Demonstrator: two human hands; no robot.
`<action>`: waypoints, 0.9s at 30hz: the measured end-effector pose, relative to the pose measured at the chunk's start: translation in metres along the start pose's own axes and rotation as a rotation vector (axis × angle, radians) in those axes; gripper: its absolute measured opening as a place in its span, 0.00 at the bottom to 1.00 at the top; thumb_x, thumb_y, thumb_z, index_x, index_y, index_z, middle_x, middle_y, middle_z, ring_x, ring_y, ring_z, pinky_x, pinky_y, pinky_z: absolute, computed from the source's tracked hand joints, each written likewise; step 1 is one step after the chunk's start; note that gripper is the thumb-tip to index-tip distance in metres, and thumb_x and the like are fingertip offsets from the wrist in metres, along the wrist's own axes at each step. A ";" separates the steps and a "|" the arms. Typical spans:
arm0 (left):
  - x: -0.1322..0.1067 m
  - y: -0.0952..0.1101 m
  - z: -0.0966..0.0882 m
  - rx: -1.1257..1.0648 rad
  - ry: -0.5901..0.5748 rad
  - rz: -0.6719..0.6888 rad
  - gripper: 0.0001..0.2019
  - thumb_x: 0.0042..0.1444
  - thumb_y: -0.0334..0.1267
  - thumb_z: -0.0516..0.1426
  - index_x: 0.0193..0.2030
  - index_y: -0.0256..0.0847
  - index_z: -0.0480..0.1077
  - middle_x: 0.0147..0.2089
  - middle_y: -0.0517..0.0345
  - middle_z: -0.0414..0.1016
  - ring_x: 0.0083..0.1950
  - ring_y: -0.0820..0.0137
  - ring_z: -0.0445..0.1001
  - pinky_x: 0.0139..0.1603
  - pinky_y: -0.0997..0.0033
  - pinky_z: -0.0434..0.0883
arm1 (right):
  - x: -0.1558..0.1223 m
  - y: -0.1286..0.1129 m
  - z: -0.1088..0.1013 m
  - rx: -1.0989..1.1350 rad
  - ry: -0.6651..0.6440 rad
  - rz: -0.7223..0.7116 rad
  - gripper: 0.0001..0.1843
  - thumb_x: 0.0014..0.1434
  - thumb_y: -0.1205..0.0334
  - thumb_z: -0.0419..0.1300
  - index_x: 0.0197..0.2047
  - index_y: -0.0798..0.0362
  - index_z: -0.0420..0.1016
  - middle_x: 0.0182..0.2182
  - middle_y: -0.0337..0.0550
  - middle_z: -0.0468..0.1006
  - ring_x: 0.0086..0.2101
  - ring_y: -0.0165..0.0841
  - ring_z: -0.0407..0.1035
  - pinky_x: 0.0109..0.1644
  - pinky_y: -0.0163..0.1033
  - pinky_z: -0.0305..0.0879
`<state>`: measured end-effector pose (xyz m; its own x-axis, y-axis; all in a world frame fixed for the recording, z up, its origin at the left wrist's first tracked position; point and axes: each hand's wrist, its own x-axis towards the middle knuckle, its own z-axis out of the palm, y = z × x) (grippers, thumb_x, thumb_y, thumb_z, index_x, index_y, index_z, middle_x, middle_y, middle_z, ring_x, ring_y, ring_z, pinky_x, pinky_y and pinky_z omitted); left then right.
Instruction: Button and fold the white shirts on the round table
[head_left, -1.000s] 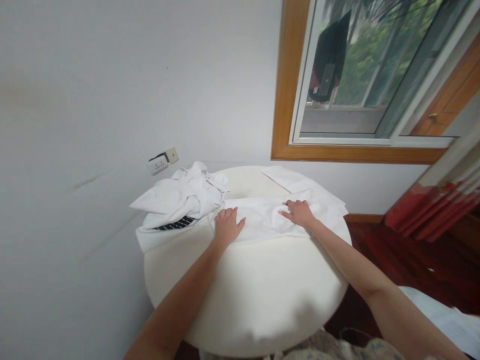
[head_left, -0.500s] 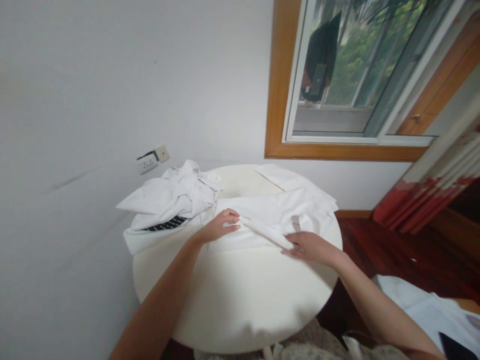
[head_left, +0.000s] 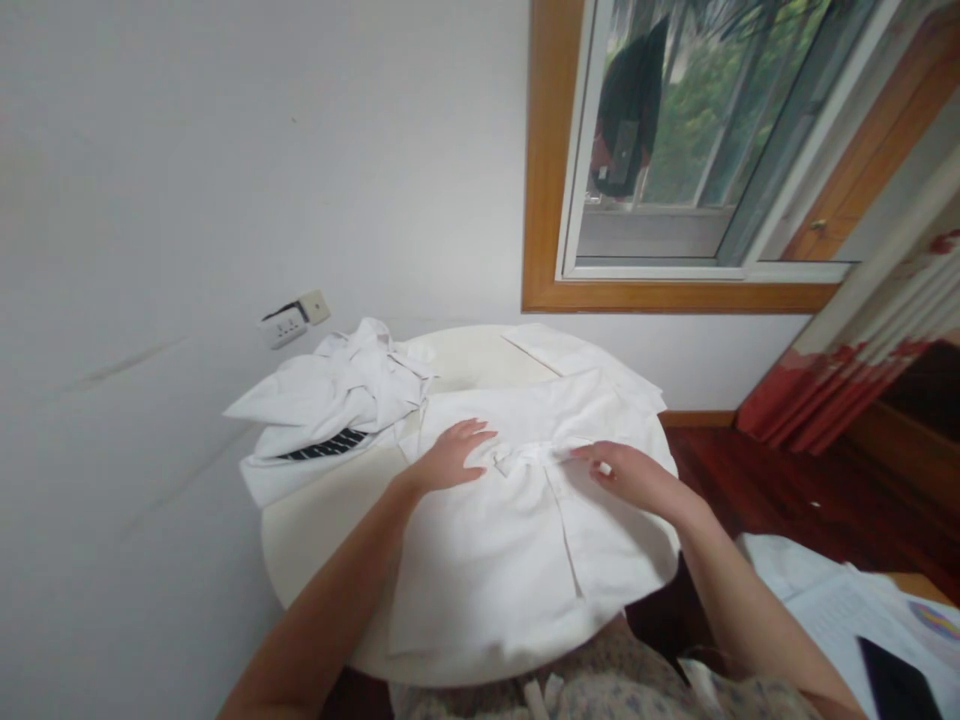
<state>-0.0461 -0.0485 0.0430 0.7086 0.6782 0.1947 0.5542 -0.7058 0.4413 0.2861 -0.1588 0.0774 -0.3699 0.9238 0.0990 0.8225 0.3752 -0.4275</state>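
Observation:
A white cloth garment (head_left: 480,570) lies spread over the round table (head_left: 307,530), its lower part reaching the near edge. Gathers run across its middle like a waistline, and a dark slit or seam drops below them. My left hand (head_left: 454,457) rests on the garment left of the gathers, fingers stretched and spread, gripping nothing. At the right end of the gathers, my right hand (head_left: 619,470) has its fingers curled, pinching a bit of the fabric. The garment's far portion (head_left: 592,360) reaches toward the table's back right.
A crumpled white cloth pile (head_left: 345,385) with a black striped patch (head_left: 330,445) occupies the table's left side by the wall. A wall socket (head_left: 285,325) is behind it. Papers (head_left: 825,600) and a dark flat object (head_left: 892,680) lie lower right. A curtain (head_left: 817,400) hangs beside the window.
The near part of the garment, earlier folded up under both hands, now lies opened toward me across the table front. My left hand has spread flat; my right hand has moved slightly up.

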 end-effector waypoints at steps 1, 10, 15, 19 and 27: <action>0.001 -0.004 0.005 0.070 0.022 0.012 0.27 0.54 0.45 0.58 0.62 0.46 0.64 0.66 0.50 0.62 0.67 0.60 0.58 0.67 0.55 0.56 | 0.011 0.009 0.004 -0.123 0.035 0.015 0.27 0.57 0.71 0.53 0.59 0.48 0.70 0.54 0.49 0.73 0.51 0.41 0.68 0.56 0.45 0.61; 0.014 0.001 0.010 0.369 0.095 -0.241 0.17 0.66 0.41 0.42 0.47 0.42 0.71 0.43 0.52 0.78 0.45 0.66 0.76 0.47 0.67 0.69 | 0.075 0.055 -0.009 -0.523 -0.088 0.122 0.15 0.61 0.62 0.51 0.44 0.51 0.78 0.41 0.50 0.79 0.41 0.41 0.73 0.41 0.38 0.63; 0.013 0.013 -0.002 0.367 0.201 -0.327 0.19 0.67 0.42 0.38 0.46 0.40 0.68 0.40 0.51 0.77 0.42 0.65 0.76 0.45 0.68 0.68 | 0.088 0.040 -0.053 -0.285 -0.204 0.105 0.13 0.59 0.63 0.52 0.39 0.55 0.77 0.29 0.46 0.79 0.26 0.32 0.72 0.32 0.34 0.62; 0.000 0.027 -0.040 0.109 0.138 -0.196 0.20 0.66 0.47 0.40 0.41 0.40 0.70 0.37 0.55 0.77 0.41 0.66 0.75 0.44 0.71 0.68 | 0.090 0.025 -0.103 0.073 -0.606 0.037 0.11 0.56 0.62 0.54 0.37 0.56 0.76 0.18 0.36 0.73 0.18 0.27 0.66 0.26 0.30 0.60; 0.055 0.009 -0.120 0.395 0.409 -0.441 0.17 0.64 0.44 0.45 0.46 0.39 0.72 0.44 0.49 0.77 0.49 0.60 0.73 0.49 0.64 0.67 | 0.184 0.016 -0.132 0.340 -0.171 0.204 0.08 0.57 0.68 0.55 0.38 0.60 0.74 0.25 0.46 0.78 0.27 0.32 0.74 0.34 0.36 0.71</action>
<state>-0.0548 0.0074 0.1627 0.2046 0.8849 0.4183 0.9225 -0.3172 0.2199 0.2882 0.0273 0.2069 -0.3047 0.9395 -0.1564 0.7073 0.1132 -0.6978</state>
